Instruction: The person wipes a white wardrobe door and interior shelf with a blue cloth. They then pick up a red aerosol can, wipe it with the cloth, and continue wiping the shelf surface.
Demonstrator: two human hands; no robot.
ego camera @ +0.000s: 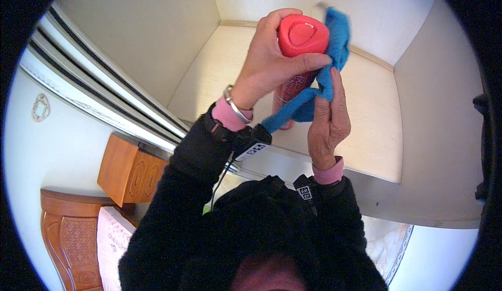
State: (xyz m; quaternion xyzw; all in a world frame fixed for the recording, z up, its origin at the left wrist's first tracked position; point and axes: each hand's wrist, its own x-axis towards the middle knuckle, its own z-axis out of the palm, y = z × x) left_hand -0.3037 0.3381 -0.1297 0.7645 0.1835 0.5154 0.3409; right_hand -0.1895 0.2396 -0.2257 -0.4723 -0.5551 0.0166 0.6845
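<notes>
My left hand [264, 63] grips a bottle by its red cap [302, 36], with the thumb along the near side. The bottle's reddish, see-through body [297, 83] hangs down behind my wrist and bears writing. A blue cloth [337, 36] lies bunched against the right side of the bottle, and one end of it trails down to the left. My right hand [329, 124] presses the cloth with its fingers upright, so the cloth sits between it and the bottle. Whether the bottle's base rests on the shelf board [364, 122] cannot be told.
Pale cabinet walls [435, 106] enclose the shelf at the sides and back. Sliding-door tracks [106, 79] run along the left. Beyond them stand a wooden bedside cabinet [117, 169], a carved headboard [78, 240] and a pink pillow [113, 236]. A thin cable [219, 183] hangs near my left sleeve.
</notes>
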